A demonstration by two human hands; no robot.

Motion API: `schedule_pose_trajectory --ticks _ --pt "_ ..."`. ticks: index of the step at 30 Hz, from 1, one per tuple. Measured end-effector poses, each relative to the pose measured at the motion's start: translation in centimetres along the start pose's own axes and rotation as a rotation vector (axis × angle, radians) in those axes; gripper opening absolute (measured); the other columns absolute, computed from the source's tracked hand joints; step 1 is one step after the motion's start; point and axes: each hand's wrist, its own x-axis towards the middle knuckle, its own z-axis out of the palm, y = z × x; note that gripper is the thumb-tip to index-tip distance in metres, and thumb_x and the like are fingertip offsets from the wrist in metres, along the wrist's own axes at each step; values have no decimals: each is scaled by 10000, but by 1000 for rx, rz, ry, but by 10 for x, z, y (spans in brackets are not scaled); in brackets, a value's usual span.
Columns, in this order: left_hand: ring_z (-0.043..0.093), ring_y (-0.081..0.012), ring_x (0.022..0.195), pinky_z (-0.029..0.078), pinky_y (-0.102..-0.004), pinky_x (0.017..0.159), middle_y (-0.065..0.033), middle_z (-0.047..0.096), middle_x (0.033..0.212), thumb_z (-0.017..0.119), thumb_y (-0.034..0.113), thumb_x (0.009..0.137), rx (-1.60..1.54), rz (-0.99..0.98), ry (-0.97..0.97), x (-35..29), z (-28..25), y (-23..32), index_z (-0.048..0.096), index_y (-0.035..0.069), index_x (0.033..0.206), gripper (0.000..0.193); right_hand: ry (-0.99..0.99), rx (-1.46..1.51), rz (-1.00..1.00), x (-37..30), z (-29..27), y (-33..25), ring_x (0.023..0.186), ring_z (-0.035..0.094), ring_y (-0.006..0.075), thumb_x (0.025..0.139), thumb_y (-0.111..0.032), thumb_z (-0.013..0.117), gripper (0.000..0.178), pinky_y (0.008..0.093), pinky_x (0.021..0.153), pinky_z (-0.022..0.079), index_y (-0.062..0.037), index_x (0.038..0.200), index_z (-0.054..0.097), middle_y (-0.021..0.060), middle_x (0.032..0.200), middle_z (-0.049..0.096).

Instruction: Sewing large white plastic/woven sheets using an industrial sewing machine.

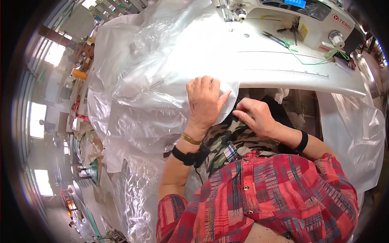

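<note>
A person in a red plaid shirt (279, 178) and camouflage trousers (219, 139) sat at a sewing machine (316, 34), working bare-handed at a translucent plastic sheet (142, 89). The head view took in both hands, and I read the scene as a clock with the left hand at its centre and the machine toward one o'clock. The sheet spread in glossy wrinkles from nine o'clock round to twelve, its curved right edge ending just beyond the left hand. That left hand (204, 99) lay palm down on the plastic, fingers pressed together and pointing to twelve, thumb spread toward two. The right hand (259, 117), near four o'clock, had its fingers curled and its thumb close to the index finger, just beside the sheet's edge; whether they pinched it I could not tell. A black band (302, 141) circled the right wrist. At two o'clock, a pair of tweezers (275, 39) and a strand of green thread (302, 60) lay on the pale machine table (263, 60). Another translucent sheet (350, 133) hung between three and four, and an orange spool (79, 74) stood out toward ten, in the cluttered workroom
</note>
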Motion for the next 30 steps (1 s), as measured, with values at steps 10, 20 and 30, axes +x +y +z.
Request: schedule_pose_trajectory --ticks 10,20,30 --pt "527 -255 868 358 -401 863 -82 559 845 623 86 854 83 10 -21 -2 3 5 585 56 848 48 19 300 794 10 44 21 691 616 300 866 -328 598 343 416 654 479 15 867 579 175 724 616" --pt "563 -333 749 453 -388 673 -158 580 793 593 59 892 -432 -169 -132 2 16 24 581 -18 883 79 93 121 401 8 18 -9 640 600 397 909 -208 518 229 475 611 458 -14 791 545 187 643 591" --pt "570 -199 609 458 -319 585 -121 644 755 639 86 888 -729 -508 -211 -7 25 16 582 -43 915 144 -16 -163 108 14 19 1 585 566 367 871 -174 571 178 423 624 440 -45 754 540 159 638 577"
